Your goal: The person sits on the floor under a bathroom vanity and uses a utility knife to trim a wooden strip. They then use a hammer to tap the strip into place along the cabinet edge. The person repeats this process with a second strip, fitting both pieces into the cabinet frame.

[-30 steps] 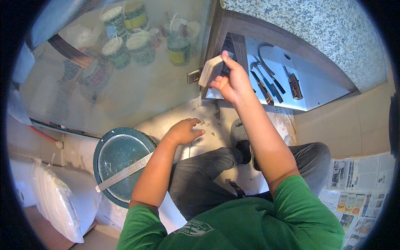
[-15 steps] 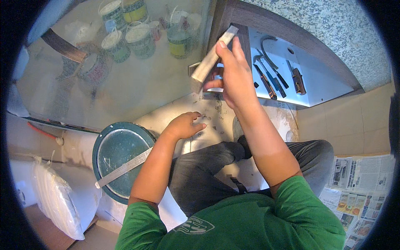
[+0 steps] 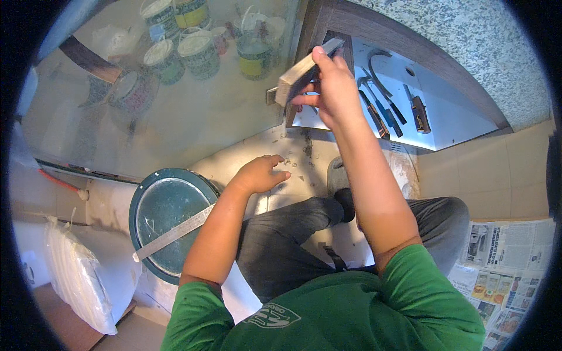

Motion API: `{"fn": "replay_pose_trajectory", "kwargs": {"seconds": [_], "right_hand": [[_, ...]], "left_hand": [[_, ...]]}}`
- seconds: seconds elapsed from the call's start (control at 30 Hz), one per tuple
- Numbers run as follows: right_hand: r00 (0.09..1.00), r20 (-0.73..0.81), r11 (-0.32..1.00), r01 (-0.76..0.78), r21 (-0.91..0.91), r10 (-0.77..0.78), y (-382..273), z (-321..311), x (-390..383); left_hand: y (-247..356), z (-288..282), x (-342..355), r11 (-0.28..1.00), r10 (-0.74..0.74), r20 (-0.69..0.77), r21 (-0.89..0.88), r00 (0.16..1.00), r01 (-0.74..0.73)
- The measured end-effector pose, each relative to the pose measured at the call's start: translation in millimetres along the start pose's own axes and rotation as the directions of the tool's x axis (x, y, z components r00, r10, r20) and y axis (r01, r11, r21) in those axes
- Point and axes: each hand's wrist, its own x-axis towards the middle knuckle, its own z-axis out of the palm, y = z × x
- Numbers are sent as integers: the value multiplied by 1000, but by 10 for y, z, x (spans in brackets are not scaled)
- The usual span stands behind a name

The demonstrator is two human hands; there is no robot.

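Up in front of the cabinet opening, my right hand (image 3: 338,90) grips a short flat piece of wood (image 3: 304,67) with a pale edge and a dark face. The thumb lies on its pale edge and the fingers are behind it. Lower and to the left, my left hand (image 3: 260,174) hovers over the floor with its fingers apart and nothing in it. A steel ruler (image 3: 175,232) rests across a dark green round bucket lid (image 3: 167,202), partly behind my left forearm. Inside the cabinet lie a hammer (image 3: 380,105), a curved pry bar (image 3: 380,73) and a small hand plane (image 3: 420,114).
A large glossy panel (image 3: 205,123) at the left shows several paint buckets (image 3: 199,52). Speckled stone countertop (image 3: 451,35) overhangs the cabinet at the upper right. Newspapers (image 3: 506,269) cover the lower right. A plastic-wrapped white bundle (image 3: 79,281) stands at the lower left.
My right hand has turned the wooden piece, so its dark face shows more, and shifted it slightly right. The left hand has barely moved.
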Motion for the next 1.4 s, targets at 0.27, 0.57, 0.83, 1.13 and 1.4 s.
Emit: {"fn": "replay_pose_trajectory", "kwargs": {"seconds": [0.27, 0.57, 0.83, 1.13, 1.4], "right_hand": [[992, 105, 997, 73, -17, -71, -190, 153, -314], [996, 62, 994, 72, -80, -67, -234, 193, -323], [989, 84, 991, -119, -68, 124, 275, -180, -52], [982, 79, 969, -151, -194, 169, 942, 126, -385], [998, 52, 941, 49, -334, -34, 856, -277, -895]], "left_hand": [[-58, 20, -22, 1000, -8, -5, -3, 1000, 8], [-37, 10, -21, 1000, -21, 7, -20, 1000, 21], [-57, 30, 21, 1000, -8, -7, 8, 1000, 8], [-46, 24, 20, 988, -120, 260, 130, 958, 88], [91, -61, -36, 984, -160, 372, 134, 914, 118]]}}
